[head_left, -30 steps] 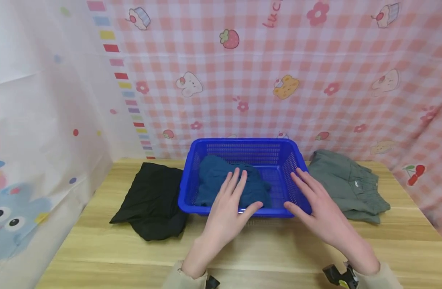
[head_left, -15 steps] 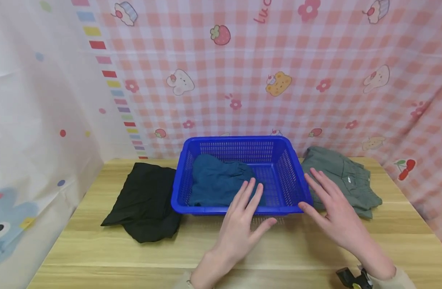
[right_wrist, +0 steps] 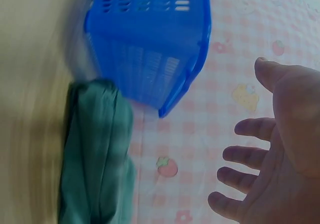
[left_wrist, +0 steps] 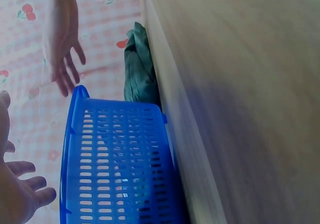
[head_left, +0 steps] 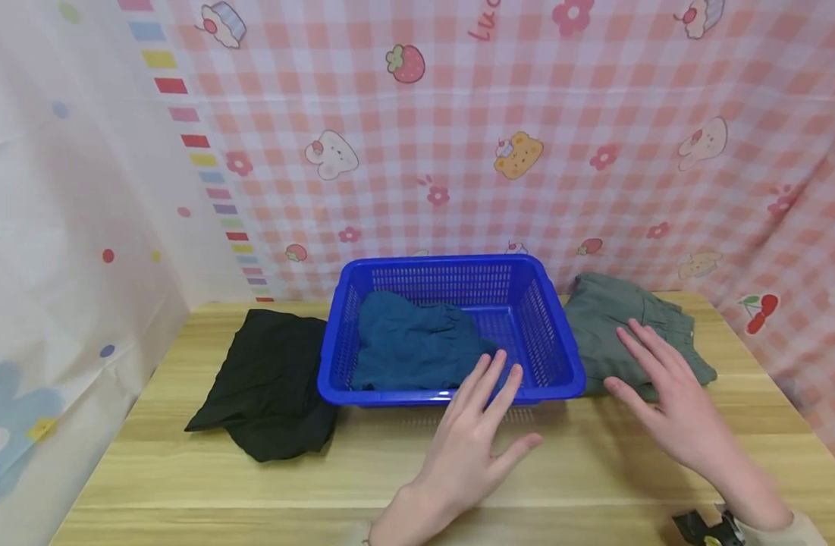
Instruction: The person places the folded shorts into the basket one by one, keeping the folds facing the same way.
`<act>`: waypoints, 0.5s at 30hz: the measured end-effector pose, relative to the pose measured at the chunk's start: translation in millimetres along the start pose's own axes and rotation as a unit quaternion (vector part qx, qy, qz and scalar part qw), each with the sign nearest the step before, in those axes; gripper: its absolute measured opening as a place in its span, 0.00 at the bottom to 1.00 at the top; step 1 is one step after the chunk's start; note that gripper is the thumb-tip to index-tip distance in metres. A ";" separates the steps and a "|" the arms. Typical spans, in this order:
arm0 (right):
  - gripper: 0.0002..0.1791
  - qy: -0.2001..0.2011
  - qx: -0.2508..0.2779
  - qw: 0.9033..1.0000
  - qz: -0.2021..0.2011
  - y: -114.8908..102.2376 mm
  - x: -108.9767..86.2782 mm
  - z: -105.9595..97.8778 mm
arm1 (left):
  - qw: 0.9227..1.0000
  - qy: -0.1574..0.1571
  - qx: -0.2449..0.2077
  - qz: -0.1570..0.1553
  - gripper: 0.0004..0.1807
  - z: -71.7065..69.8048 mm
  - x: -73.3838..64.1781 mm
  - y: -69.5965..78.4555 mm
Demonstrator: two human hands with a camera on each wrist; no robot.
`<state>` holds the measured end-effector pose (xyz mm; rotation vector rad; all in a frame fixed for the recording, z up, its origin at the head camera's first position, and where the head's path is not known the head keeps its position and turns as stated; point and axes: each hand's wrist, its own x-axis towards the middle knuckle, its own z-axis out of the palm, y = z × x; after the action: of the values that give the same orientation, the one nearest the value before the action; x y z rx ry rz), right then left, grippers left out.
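In the head view my left hand (head_left: 468,447), fingers spread and holding nothing, hovers over the front rim of a blue plastic basket (head_left: 451,396). A folded dark teal garment (head_left: 413,341) lies inside, toward the basket's left; one side of it is gathered. To the right, my right hand (head_left: 676,409) hovers with straight fingers, overlapping a folded grey-green garment with an elastic waistband (head_left: 608,326). The right wrist view has the right hand (right_wrist: 285,149) apart from that green cloth (right_wrist: 97,159), nothing in its grasp.
A folded black garment (head_left: 274,379) lies left of the basket on the wooden table (head_left: 253,493). Behind the table hangs a pink checked cloth (head_left: 403,152), with a white printed cloth (head_left: 62,189) at the left side.
Both hands have moved right: the left from over the teal garment to the basket's front rim, the right from the basket's right side to over the grey-green garment. The head view has shifted slightly.
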<state>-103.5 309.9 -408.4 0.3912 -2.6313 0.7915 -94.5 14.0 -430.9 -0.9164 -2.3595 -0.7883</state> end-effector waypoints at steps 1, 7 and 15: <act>0.39 0.000 0.001 1.000 0.002 2.7 -1.6 -1.6 | 1.000 0.000 -0.002 0.003 0.43 0.6 0.1 0.9; 0.39 -0.004 0.002 1.000 0.019 18.1 -5.1 -10.8 | 0.999 0.001 -0.006 0.033 0.44 4.7 2.9 7.6; 0.38 -0.033 0.000 0.997 0.069 40.1 -3.2 -19.2 | 0.998 -0.028 -0.032 0.051 0.43 10.4 10.3 21.6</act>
<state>-110.0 353.6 -413.7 0.2423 -2.7424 0.8352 -88.1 38.5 -424.8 -1.0899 -2.3257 -0.8112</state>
